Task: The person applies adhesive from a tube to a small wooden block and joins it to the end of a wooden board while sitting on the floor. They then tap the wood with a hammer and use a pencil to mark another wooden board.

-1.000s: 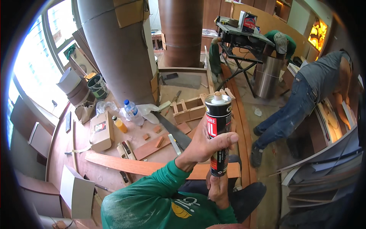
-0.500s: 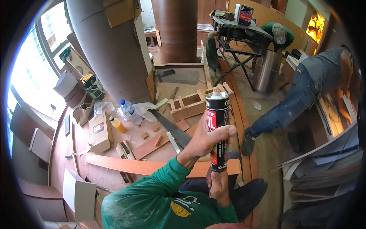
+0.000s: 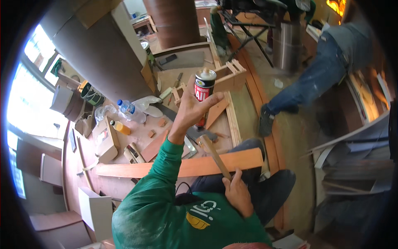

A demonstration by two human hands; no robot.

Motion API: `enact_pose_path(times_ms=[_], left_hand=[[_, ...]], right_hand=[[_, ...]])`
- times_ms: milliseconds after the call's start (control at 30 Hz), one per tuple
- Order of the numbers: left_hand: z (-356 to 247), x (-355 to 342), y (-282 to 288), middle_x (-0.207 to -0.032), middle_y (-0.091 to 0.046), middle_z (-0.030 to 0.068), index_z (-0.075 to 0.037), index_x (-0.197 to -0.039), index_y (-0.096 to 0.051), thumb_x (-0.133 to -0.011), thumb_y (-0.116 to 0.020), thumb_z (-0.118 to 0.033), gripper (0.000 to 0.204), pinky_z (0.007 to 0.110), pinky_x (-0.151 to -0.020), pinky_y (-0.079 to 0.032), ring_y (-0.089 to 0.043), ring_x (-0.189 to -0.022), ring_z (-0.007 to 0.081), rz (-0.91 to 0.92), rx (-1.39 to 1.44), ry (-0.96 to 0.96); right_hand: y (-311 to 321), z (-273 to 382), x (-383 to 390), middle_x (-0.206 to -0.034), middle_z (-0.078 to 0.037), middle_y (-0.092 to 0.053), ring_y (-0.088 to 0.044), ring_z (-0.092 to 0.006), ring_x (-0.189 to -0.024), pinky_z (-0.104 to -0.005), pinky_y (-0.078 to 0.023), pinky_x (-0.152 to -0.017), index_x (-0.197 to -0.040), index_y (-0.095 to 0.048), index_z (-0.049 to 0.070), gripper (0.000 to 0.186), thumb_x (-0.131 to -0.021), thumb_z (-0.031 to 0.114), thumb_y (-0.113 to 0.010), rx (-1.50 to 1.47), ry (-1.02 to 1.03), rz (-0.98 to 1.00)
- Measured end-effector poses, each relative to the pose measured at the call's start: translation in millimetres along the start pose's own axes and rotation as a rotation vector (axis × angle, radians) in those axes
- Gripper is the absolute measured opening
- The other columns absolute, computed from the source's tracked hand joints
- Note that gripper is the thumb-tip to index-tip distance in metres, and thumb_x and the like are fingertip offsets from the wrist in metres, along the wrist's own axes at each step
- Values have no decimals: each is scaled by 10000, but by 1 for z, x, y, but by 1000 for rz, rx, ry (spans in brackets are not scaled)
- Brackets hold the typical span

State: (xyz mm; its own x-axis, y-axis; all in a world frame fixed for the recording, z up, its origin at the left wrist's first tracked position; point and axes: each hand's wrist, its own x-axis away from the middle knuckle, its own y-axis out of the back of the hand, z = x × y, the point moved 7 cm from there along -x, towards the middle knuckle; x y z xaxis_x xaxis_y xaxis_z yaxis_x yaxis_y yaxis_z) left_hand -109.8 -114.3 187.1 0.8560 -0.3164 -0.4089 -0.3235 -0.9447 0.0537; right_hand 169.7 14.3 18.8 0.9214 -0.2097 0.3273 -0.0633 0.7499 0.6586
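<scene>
My left hand (image 3: 191,108) is wrapped round a black and red adhesive cartridge (image 3: 205,88), held upright with its pale capped end uppermost. The thumb stretches across its right side. Lower down, near my lap, my right hand (image 3: 238,191) is closed on the lower end of a wooden stick (image 3: 215,157). This stick slants up and left, its upper end just below the cartridge and apart from it. A long curved orange-brown wooden strip (image 3: 244,159) lies across my legs, passing behind the stick.
On the work surface lie a water bottle (image 3: 132,111), an orange drink bottle (image 3: 120,127), a cardboard box (image 3: 106,143) and a wood plane (image 3: 133,153). A wooden frame (image 3: 230,78) sits beyond the cartridge. Another person's jeans-clad leg (image 3: 302,87) reaches in at the right.
My left hand has carried the cartridge up and left, away from my right hand. The stick in my right hand now shows, clear of the cartridge's lower end. The view has shifted too.
</scene>
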Motion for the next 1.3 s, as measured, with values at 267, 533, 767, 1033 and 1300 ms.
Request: enact_pose_path(times_ms=[267,533,767,1033,1300], left_hand=[[16,59,-72,-1035,-764,86,-16,-1258,-748,-808,-969,-193,531,327,-814,-589,-720,-894,147,640,-385,58],[41,93,-106,-1092,-780,124,-45,-1328,-730,-797,-923,-236,597,391,-851,-595,-749,-909,252,856,-412,137],[52,96,-106,-1064,-792,162,-96,-1299,-746,-781,-888,-286,570,452,-832,-599,-760,-918,356,857,-507,168],[54,98,-105,-1078,-792,175,-100,-1317,-739,-811,-894,-292,563,456,-853,-602,-768,-946,358,808,-670,104],[49,87,-39,-1042,-770,61,-23,-1342,-688,-888,-934,-216,551,320,-830,-582,-720,-924,143,366,-331,414]], right_hand=[[131,43,-4,-1205,-212,-660,-651,-354,-1032,-444,-551,-890,-1494,-613,31,536,-992,110,-782,-310,373,-493],[144,28,-26,-1120,-85,-590,-550,-185,-883,-330,-495,-752,-1476,-679,81,517,-969,54,-774,-403,359,-256],[132,18,-22,-1145,-81,-601,-571,-183,-896,-322,-501,-733,-1444,-694,72,503,-946,11,-728,-462,398,-295],[119,-35,-18,-1133,-35,-600,-606,-138,-953,-302,-499,-741,-1297,-725,92,412,-895,13,-686,-572,195,-116],[121,-113,-68,-1141,-99,-597,-613,-253,-1037,-388,-523,-951,-1354,-740,89,454,-936,4,-587,-351,189,-315]])
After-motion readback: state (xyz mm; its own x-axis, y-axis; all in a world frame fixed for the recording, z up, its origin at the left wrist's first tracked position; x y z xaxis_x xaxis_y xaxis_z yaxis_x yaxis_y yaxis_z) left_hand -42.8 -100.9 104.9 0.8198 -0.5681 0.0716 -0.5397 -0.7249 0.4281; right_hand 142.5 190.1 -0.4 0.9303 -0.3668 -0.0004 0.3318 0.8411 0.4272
